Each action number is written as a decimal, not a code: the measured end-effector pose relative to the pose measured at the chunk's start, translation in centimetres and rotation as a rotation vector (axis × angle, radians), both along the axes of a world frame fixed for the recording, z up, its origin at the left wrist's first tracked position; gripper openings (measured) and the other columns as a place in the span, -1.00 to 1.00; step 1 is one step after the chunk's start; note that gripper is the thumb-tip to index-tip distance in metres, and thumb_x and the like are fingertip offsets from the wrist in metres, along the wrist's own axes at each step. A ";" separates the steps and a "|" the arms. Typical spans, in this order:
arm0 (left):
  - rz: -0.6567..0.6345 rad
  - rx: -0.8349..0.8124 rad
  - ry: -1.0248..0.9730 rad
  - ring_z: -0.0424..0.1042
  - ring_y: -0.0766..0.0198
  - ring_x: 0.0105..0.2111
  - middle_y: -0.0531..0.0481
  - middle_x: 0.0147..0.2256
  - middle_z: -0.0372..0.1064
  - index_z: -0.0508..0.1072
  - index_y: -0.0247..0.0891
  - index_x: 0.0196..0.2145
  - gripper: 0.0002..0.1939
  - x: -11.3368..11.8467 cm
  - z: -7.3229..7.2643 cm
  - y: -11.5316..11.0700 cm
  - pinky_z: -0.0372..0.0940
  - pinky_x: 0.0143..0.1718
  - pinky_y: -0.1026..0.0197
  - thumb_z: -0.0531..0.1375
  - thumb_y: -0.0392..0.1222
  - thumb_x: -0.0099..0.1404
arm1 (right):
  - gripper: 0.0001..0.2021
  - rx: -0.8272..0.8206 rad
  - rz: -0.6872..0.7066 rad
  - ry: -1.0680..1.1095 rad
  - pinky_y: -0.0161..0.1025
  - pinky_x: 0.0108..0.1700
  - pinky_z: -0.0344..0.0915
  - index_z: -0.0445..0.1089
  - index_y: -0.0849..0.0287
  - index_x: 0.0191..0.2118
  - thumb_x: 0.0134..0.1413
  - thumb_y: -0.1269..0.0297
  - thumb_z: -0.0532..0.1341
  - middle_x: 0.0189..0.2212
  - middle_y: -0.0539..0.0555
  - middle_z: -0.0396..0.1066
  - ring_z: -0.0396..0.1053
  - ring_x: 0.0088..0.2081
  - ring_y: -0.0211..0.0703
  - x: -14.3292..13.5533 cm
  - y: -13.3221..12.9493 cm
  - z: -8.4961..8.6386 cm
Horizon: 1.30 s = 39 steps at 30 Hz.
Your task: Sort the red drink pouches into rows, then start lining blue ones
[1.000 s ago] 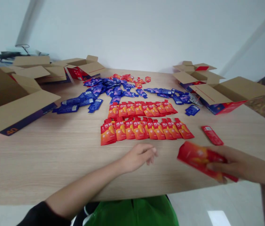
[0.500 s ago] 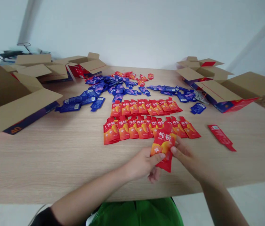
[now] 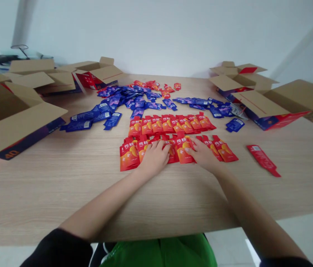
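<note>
Two rows of red pouches with orange fruit prints lie across the middle of the table. My left hand (image 3: 156, 155) rests palm down over the front row, its fingers apart and touching the pouches there. A red pouch (image 3: 184, 151) lies on top of that row, close to the left fingertips. My right hand (image 3: 203, 152) grips this pouch at its right edge, with the thumb on its front; the other fingers are partly hidden. Behind stands the back row of red pouches (image 3: 167, 124). A single red pouch (image 3: 263, 159) lies face down off to the right.
Blue pouches (image 3: 128, 96) are heaped at the back, with several loose red pouches (image 3: 150, 84) behind them. Open cardboard boxes stand on both sides, including a large left box (image 3: 31, 128) and a right box (image 3: 273, 107). The table's front edge runs below my forearms.
Both hands have moved forward from near the table's front edge to the front row. The red pouch they held is now lowered onto that row, and my left hand has come off it.
</note>
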State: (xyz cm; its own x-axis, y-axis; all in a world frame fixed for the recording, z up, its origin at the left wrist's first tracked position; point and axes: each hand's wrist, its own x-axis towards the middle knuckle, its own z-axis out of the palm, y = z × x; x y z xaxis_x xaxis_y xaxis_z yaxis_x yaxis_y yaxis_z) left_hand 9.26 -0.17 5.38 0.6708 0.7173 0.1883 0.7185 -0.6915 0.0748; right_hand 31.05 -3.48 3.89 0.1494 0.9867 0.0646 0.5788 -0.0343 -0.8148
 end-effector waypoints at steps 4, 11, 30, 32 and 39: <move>-0.038 0.043 0.007 0.31 -0.07 0.05 -0.19 0.04 0.39 0.42 -0.30 0.03 -0.73 -0.2 -2.0 -0.1 0.27 -0.02 -0.10 0.06 -0.20 0.47 | -0.50 -0.050 -0.005 -0.057 0.03 0.04 0.40 0.28 0.15 0.24 0.17 0.28 0.19 0.07 0.22 0.45 0.46 0.01 0.02 -1.3 0.9 -1.2; -0.062 0.054 -0.029 0.27 -0.08 0.08 -0.17 0.07 0.37 0.40 -0.28 0.08 -0.69 -0.6 -2.5 -0.1 0.23 -0.01 -0.11 0.06 -0.21 0.45 | -0.49 -0.044 -0.143 -0.516 0.12 0.01 0.34 0.37 0.20 0.15 0.13 0.08 0.27 -0.08 0.27 0.47 0.42 -0.01 0.23 -2.4 0.4 -0.2; -0.271 0.054 -0.009 0.15 -0.15 0.27 -0.19 0.30 0.18 0.32 -0.27 0.26 -0.55 1.1 -2.7 -0.5 0.11 0.22 -0.22 0.02 -0.13 0.50 | -0.59 0.228 -0.547 -0.760 0.02 0.06 0.20 0.45 0.27 0.09 0.24 0.19 0.10 -0.05 0.34 0.35 0.31 0.00 0.13 11.6 -6.2 2.0; -0.292 0.045 0.005 0.14 -0.17 0.28 -0.17 0.30 0.19 0.29 -0.24 0.29 -0.54 0.9 -3.4 -0.4 0.08 0.24 -0.25 0.04 -0.12 0.49 | -0.49 0.049 -0.742 -0.858 0.12 0.03 0.14 0.43 0.31 0.11 0.17 0.05 0.18 0.05 0.49 0.28 0.23 0.09 0.28 16.7 -9.2 1.0; -0.272 0.040 -0.004 0.13 -0.13 0.29 -0.12 0.30 0.20 0.30 -0.18 0.29 -0.55 0.8 -4.2 -0.3 0.04 0.28 -0.23 0.04 -0.09 0.51 | -0.62 -0.137 -0.499 -0.865 0.09 -0.10 0.15 0.40 0.26 -0.03 0.25 0.13 0.00 -0.12 0.39 0.37 0.32 -0.11 0.25 22.0 -13.5 -3.3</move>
State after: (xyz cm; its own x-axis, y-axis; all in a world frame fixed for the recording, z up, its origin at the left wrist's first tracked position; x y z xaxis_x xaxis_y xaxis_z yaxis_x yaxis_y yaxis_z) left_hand 10.09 -0.48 1.19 0.8370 0.5028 0.2161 0.5056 -0.8615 0.0462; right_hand 53.03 -17.01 0.57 0.5031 0.8310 0.2373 0.8632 -0.4963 -0.0921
